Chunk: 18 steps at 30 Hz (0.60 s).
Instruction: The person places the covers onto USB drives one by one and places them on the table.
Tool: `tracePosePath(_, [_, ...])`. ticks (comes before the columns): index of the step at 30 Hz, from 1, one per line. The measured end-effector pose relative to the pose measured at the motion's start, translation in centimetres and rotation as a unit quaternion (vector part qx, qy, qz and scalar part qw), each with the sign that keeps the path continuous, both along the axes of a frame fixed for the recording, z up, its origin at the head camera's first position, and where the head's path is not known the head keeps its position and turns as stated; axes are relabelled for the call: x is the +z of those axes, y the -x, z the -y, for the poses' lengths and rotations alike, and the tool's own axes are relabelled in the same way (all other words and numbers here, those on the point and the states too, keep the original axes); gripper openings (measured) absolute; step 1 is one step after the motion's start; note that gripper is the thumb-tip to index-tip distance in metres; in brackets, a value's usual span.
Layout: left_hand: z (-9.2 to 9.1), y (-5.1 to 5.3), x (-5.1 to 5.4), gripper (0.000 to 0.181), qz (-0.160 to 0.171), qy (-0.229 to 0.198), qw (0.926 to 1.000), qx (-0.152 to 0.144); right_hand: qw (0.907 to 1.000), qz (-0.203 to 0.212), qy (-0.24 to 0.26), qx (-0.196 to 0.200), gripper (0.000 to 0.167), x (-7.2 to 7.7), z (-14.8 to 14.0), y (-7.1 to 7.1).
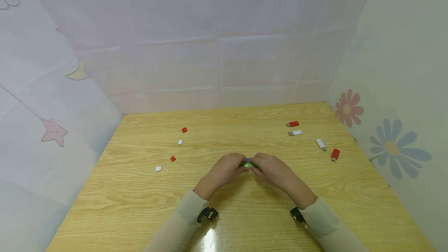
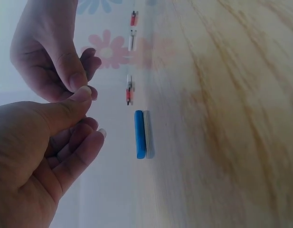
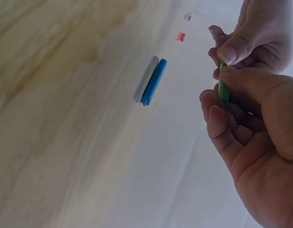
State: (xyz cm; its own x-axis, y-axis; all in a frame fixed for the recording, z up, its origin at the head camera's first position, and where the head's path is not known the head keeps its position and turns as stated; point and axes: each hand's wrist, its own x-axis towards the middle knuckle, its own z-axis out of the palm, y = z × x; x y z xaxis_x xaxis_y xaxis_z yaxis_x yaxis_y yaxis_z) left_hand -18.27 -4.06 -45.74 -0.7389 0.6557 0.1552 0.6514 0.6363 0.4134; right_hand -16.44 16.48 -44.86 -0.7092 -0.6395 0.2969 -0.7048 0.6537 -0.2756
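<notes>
Both hands meet over the middle of the table. My left hand (image 1: 225,171) pinches the left end of a green USB stick (image 3: 223,92) between thumb and fingers. My right hand (image 1: 276,171) grips the other end, its thumb close to the left thumb. Fingers cover most of the green stick, and whether its cap is on cannot be seen. Just beyond the hands a blue stick (image 2: 140,135), probably another USB stick, lies on the table with a pale strip along its lower side. In the head view only a bit of its blue shows between the hands.
On the right lie uncapped USB sticks, red (image 1: 293,124) and white (image 1: 295,132) at the back, another white (image 1: 321,144) and red (image 1: 335,154) nearer. Small red (image 1: 184,130) and white (image 1: 180,142) caps lie scattered on the left. Cloth walls border the wooden table (image 1: 140,205).
</notes>
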Motion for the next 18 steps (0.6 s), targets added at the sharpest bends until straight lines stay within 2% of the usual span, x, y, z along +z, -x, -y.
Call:
tracePosePath(7, [-0.08,-0.01,-0.02,0.017,-0.001,0.008,1.0,-0.001,0.9999,-0.008,-0.011,-0.003,0.016,-0.11,0.09,-0.07])
tracePosePath(13, [-0.21,0.0,-0.12,0.018,0.025,0.013,0.9996,0.006,0.9998,0.016,-0.01,-0.008,0.015,-0.48,-0.21,0.02])
tracePosePath(18, [-0.27,0.15,-0.29,0.02,0.019,0.036,0.999,0.02,0.9991,0.04,-0.007,-0.011,0.015,-0.74,-0.53,0.41])
